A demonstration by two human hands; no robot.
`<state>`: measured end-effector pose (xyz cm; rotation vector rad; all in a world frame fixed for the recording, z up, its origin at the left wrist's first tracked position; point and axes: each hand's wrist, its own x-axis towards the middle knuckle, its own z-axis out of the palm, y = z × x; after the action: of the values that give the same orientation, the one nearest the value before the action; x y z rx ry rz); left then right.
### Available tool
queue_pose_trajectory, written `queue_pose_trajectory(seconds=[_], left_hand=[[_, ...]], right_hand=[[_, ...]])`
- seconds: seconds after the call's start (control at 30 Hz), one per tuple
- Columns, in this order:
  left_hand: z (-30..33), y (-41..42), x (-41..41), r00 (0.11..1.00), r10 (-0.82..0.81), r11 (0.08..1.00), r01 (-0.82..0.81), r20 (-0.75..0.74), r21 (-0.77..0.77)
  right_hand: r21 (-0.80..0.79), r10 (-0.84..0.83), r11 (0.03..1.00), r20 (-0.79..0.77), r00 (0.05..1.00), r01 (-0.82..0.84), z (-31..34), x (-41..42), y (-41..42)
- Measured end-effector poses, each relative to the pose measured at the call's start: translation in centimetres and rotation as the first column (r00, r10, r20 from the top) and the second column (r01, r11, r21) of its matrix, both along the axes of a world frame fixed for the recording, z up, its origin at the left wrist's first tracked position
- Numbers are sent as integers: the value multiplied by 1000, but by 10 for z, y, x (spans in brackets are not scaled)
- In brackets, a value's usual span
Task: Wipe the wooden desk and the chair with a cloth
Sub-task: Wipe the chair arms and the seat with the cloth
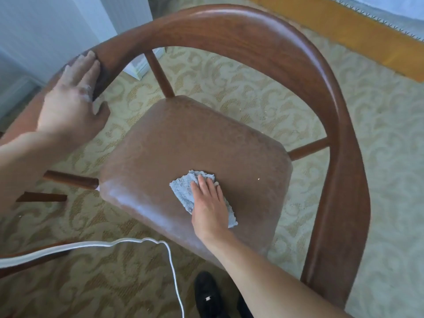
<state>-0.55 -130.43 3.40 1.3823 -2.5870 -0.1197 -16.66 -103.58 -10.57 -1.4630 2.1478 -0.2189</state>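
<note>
Right hand (207,204) is flat w/ fingers straight and close together, palm pressing down on a small grey-blue cloth (183,191) that's folded up on the seat (174,143). Cloth sticks out to the left of the fingers and a bit past the right side of the palm, so it's mostly under the hand, sitting towards the front-middle of the seat, not at the edge. Seat is brown leathery stuff w/ a pale sheen along the front-left edge and one tiny light speck (258,179) to the right of the cloth. Left hand (71,104) is up on the chair (229,26), on the left part of the curved wooden back rail: fingers laid straight along the top, thumb hooked under the inner side, so it's kinda holding the rail. Rail loops all the way round behind the seat and down the right side, w/ round wooden spindles joining it to the seat. Under everything is a beige carpet (229,83) w/ a swirly pattern. A white cable (137,242) runs in from the left and drops down in front. A black shoe (207,292) shows at the bottom. Top right there's an orange-ish wood edge (344,28), can't tell what it belongs to.
</note>
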Motion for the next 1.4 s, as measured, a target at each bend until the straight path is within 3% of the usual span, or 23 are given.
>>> queue_pose_trajectory(seconds=[0.1, 0.13, 0.2, 0.23, 0.27, 0.3, 0.37, 0.43, 0.5, 0.53, 0.6, 0.67, 0.73, 0.87, 1.1, 1.17, 1.27, 1.33, 1.4], left_hand=[[4, 68, -49, 992, 87, 987, -73, -87, 146], [6, 99, -70, 985, -30, 997, 42, -168, 68], [-24, 157, -95, 974, -170, 985, 172, -152, 3], [-48, 181, -100, 981, -180, 974, 187, -66, 125], [-65, 202, -107, 983, -176, 919, 181, -48, 351], [-94, 217, -106, 990, -125, 871, 144, -72, 470], [-129, 237, -101, 998, -57, 832, 37, 19, 553], [-137, 251, -101, 995, -54, 874, 7, 84, 485], [-141, 259, -98, 995, 10, 920, -48, 100, 389], [-143, 262, -95, 994, 42, 923, -77, 99, 378], [-146, 264, -97, 990, 56, 898, -106, 128, 426], [-148, 260, -107, 993, 12, 885, -64, 115, 462], [-154, 253, -123, 999, -41, 883, 21, 31, 470], [-167, 222, -173, 987, -79, 871, 138, -142, 471], [-180, 222, -270, 964, -145, 881, 228, -221, 415], [-180, 253, -264, 928, -297, 860, 363, -226, 360], [-178, 303, -236, 829, -515, 754, 560, -218, 344], [-174, 322, -211, 748, -654, 680, 646, -113, 346], [-173, 316, -192, 726, -687, 673, 648, -22, 356]], right_hand=[[77, -9, 997, 138, 990, -2, 20, -13, -10], [106, 23, 994, 163, 986, -41, 30, -17, -14], [140, 103, 982, 179, 978, -129, 54, -30, -16], [149, 109, 979, 198, 974, -140, 66, -40, -15], [154, 79, 982, 209, 975, -113, 79, -51, -13], [117, 36, 991, 205, 978, -61, 92, -64, -10], [-76, -52, 995, 186, 981, 67, 121, -93, -2], [-300, -125, 938, 169, 978, 172, 155, -128, 7], [-478, -177, 862, 24, 984, 167, 176, -168, 18], [-471, -207, 871, -96, 974, 138, 181, -186, 24], [-291, -217, 946, -235, 947, 145, 182, -216, 35], [-208, -236, 956, -140, 962, 205, 173, -229, 47], [-268, -259, 934, -47, 965, 237, 165, -231, 52], [-308, -287, 915, -42, 957, 260, 158, -232, 49], [-326, -293, 907, -39, 955, 265, 155, -232, 49], [-330, -289, 906, -25, 957, 265, 155, -233, 49], [-327, -290, 905, -13, 957, 270, 158, -232, 49], [-323, -294, 906, -13, 956, 274, 159, -232, 49], [-325, -293, 906, -16, 956, 272, 158, -232, 50]])
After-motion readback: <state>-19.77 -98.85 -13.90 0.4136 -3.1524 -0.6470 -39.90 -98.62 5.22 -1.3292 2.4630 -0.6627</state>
